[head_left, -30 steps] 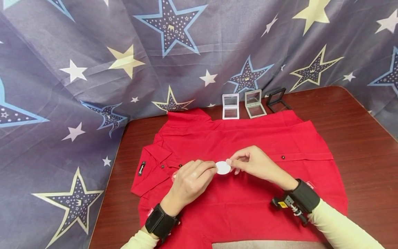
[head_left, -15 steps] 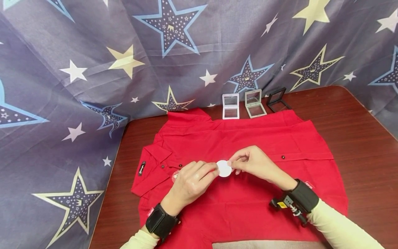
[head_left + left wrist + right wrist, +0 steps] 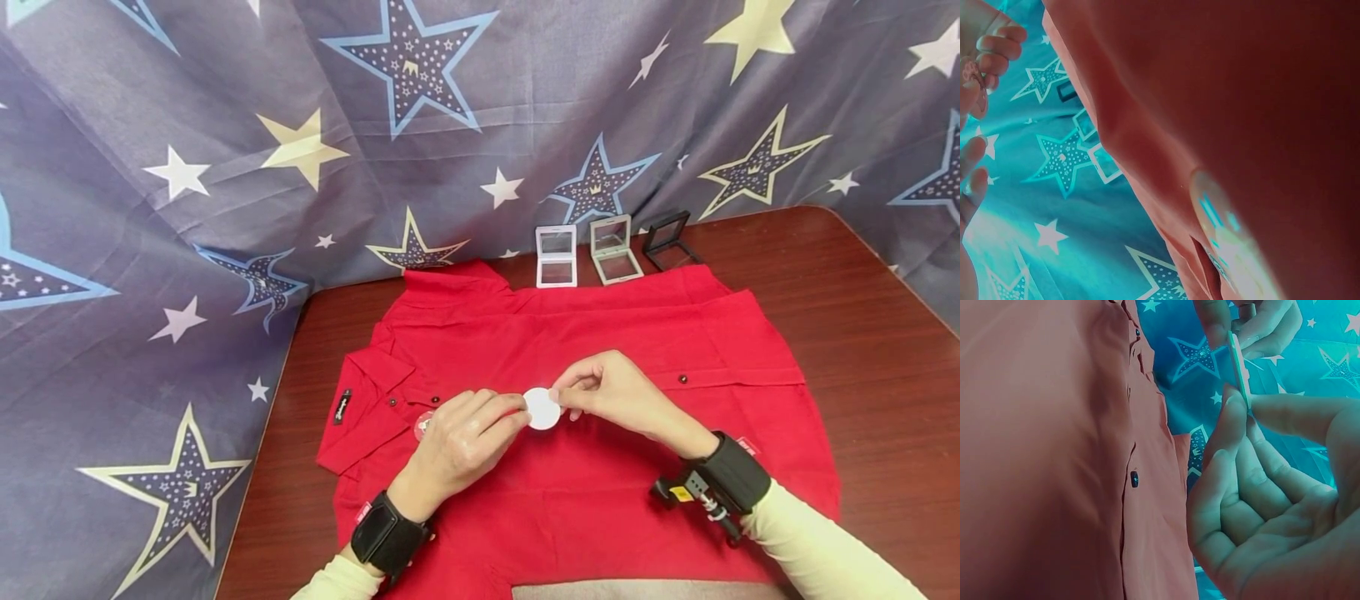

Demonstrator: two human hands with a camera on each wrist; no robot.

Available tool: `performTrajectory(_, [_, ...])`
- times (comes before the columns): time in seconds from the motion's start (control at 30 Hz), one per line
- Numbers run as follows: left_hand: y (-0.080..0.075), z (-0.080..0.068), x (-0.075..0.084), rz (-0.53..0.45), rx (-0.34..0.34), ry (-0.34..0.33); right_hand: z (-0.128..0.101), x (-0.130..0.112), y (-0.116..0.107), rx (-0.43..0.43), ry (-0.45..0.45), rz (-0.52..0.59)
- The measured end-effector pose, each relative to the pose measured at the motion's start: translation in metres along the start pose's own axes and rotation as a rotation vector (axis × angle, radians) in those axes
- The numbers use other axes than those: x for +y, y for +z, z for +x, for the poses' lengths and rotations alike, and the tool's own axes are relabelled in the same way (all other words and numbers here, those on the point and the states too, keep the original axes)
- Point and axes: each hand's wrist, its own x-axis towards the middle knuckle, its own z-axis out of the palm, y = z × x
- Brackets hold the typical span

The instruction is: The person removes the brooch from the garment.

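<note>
Between my hands, above a red shirt [image 3: 637, 333], is a thin round badge [image 3: 543, 408] with its white side facing the head camera. My left hand [image 3: 459, 437] pinches its left edge, and the right hand [image 3: 618, 402] pinches the opposite edge between thumb and finger. Seen edge-on in the right wrist view, the badge [image 3: 1239, 374] is a slim plate. A second round badge [image 3: 423, 425], red with a white figure, lies on the shirt below the collar, partly behind my left hand. It appears large and glossy in the left wrist view, as a badge [image 3: 1229, 234].
A white folding frame [image 3: 557, 282], a pale one [image 3: 619, 268] and a black one [image 3: 670, 243] stand along the back of the brown table [image 3: 885, 383]. Behind rises a star-patterned curtain [image 3: 495, 83]. The shirt covers much of the table's front.
The badge between my hands has tilted, so its white side now looks rounder and fuller, and it has shifted slightly right. Both hands keep their hold.
</note>
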Motion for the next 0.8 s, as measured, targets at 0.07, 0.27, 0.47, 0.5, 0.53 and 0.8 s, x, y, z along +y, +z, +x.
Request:
performTrajectory(0.07, [-0.0007,-0.0002,0.0001,-0.034,0.0,-0.024,-0.0002,0.0005,-0.0007,0.001,-0.004,-0.008])
performTrajectory(0.27, [-0.0023,-0.0003,0.0019,-0.161,0.019,-0.15,-0.001,0.0008,-0.0033,0.007,-0.033,-0.038])
performTrajectory(0.47, [-0.0019,0.0001,0.0046,-0.258,0.034,-0.274,-0.0014,0.0,-0.0055,0.001,-0.08,-0.067])
performTrajectory(0.5, [-0.0019,0.0,0.005,-0.273,0.034,-0.294,-0.0015,0.0,-0.0056,-0.001,-0.087,-0.07])
performTrajectory(0.53, [-0.0019,-0.0002,0.0054,-0.29,0.032,-0.316,-0.0015,-0.0002,-0.0057,-0.003,-0.094,-0.072])
performTrajectory(0.8, [-0.0025,-0.0024,0.0086,-0.4,0.012,-0.5,-0.0023,-0.0011,-0.006,-0.015,-0.143,-0.085])
